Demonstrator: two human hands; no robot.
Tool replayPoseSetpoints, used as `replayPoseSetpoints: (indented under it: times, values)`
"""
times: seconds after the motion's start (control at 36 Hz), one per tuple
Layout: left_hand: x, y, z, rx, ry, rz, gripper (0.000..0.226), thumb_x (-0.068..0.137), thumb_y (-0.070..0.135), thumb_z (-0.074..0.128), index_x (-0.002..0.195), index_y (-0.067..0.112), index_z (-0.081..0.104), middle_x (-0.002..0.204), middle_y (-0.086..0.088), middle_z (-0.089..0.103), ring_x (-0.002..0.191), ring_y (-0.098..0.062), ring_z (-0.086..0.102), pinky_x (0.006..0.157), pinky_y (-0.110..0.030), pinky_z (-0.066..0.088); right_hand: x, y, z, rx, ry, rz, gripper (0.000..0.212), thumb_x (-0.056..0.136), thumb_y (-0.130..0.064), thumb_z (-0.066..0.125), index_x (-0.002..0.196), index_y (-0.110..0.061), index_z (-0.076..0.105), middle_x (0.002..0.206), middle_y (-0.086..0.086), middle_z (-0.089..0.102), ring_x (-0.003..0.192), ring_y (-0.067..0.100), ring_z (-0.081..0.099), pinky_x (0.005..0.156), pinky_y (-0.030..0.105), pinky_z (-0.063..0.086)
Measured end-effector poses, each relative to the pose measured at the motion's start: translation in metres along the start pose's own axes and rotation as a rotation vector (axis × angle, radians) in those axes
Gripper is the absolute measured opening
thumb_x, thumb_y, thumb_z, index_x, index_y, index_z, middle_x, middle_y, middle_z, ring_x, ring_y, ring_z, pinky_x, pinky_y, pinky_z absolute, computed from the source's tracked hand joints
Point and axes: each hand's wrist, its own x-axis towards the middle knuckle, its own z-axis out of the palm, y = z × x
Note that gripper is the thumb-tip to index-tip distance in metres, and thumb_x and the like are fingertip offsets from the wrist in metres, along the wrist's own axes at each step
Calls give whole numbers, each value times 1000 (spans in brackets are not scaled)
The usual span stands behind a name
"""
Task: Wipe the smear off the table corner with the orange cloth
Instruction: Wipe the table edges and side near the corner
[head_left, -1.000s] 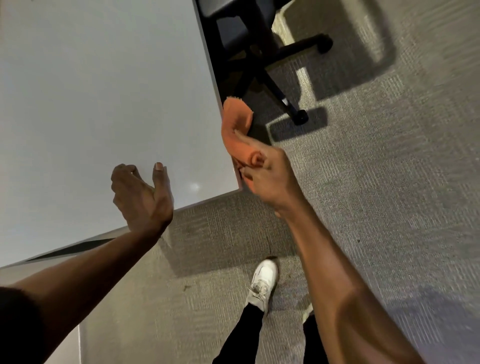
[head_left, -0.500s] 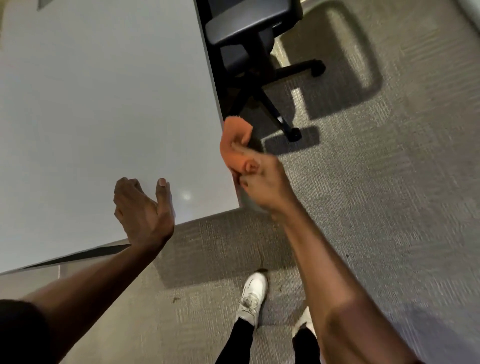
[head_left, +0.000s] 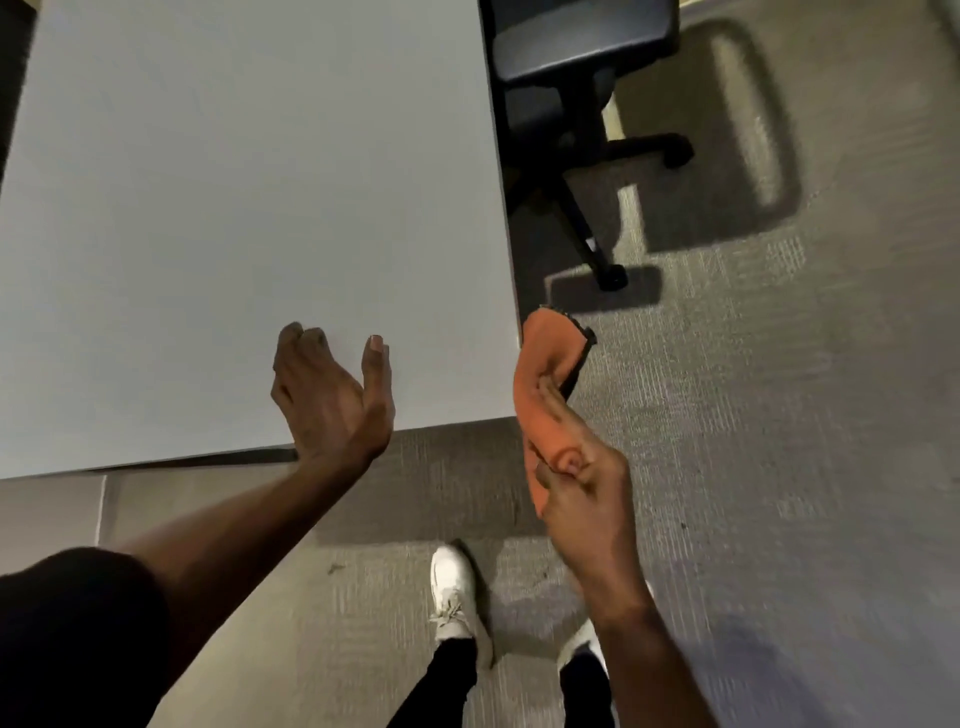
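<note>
We hold the orange cloth (head_left: 545, 395) in our right hand (head_left: 587, 499), with the fingers (head_left: 553, 410) pinching it in a bunch. A second ago the cloth was pressed up against the corner edge of the white surface (head_left: 234, 208). Now it has come away and hangs over the carpet (head_left: 779, 467), just beside the corner. Our left hand (head_left: 332, 400) stays above the near edge of the surface, fingers spread and a little curled, holding nothing. A small pale spot showed near the corner before, but we see no smear there now. We think the wipe may be done, or we are just lifting for one more rub. An office chair (head_left: 582, 78) stands past the corner.
</note>
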Motion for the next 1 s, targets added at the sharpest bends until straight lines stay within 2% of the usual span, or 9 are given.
replayPoseSetpoints:
  times: [0.14, 0.17, 0.19, 0.28, 0.33, 0.39, 0.61, 0.92, 1.0]
  values:
    - [-1, 2, -3, -17, -11, -20, 72, 108, 66, 44, 141, 2, 47, 155, -22, 48, 151, -42, 44, 126, -62, 33, -24, 0, 35, 76, 175, 81, 75, 102, 13, 57, 161, -34, 50, 135, -53, 53, 116, -29, 58, 102, 3, 50]
    - [-1, 2, -3, -18, -16, -17, 71, 109, 65, 43, 142, 2, 47, 157, -22, 47, 152, -42, 43, 127, -62, 32, -24, -4, 45, 112, 241, 97, 74, 102, 13, 57, 161, -31, 50, 132, -50, 59, 116, -22, 64, 100, 5, 52]
    - [0, 3, -3, -16, -22, -12, 70, 109, 63, 44, 144, 2, 46, 160, -21, 45, 155, -41, 41, 128, -61, 31, -24, -9, 55, 154, 318, 113, 72, 101, 14, 57, 160, -27, 51, 131, -41, 66, 126, -7, 30, 99, 5, 53]
    - [1, 1, -6, 6, -59, -16, 70, 110, 58, 44, 151, 2, 44, 170, -20, 36, 163, -39, 32, 132, -58, 26, -15, -26, 76, 325, 494, 183, 59, 94, 21, 52, 140, -11, 70, 101, -12, 78, 73, 5, 67, 72, 11, 56]
    - [2, 1, -7, 9, -95, -11, 73, 111, 58, 40, 156, 0, 43, 175, -20, 30, 166, -38, 26, 134, -58, 23, -11, -38, 87, 489, 578, 197, 35, 88, 27, 42, 114, 14, 62, 67, 5, 68, 44, 22, 49, 44, 32, 54]
    - [3, 0, -9, 24, -121, -5, 74, 113, 58, 35, 159, 0, 41, 178, -21, 24, 168, -39, 22, 136, -57, 20, -10, -47, 97, 546, 666, 225, 27, 86, 28, 40, 108, 20, 54, 77, 10, 52, 44, 11, 42, 39, 21, 43]
    - [9, -20, -19, -33, -226, 92, 65, 118, 47, 35, 165, 3, 37, 180, -21, 22, 168, -41, 19, 133, -58, 22, -23, -39, 139, 592, 720, 237, 39, 88, 24, 50, 121, 8, 64, 96, 6, 59, 77, 15, 60, 70, 31, 54]
    - [68, -141, -52, 33, -323, 879, 57, 117, 29, 35, 173, 16, 39, 179, -19, 35, 151, -45, 43, 101, -59, 46, -42, -7, 239, 549, 604, 309, 39, 92, 15, 61, 85, -23, 53, 83, -6, 49, 69, 10, 49, 74, 30, 45]
    - [70, -140, -53, -3, -318, 874, 56, 115, 21, 40, 171, 14, 42, 176, -22, 38, 149, -47, 46, 99, -60, 47, -54, -4, 249, 567, 527, 316, 40, 95, 12, 64, 130, -7, 67, 115, 6, 71, 100, 20, 69, 92, 36, 54]
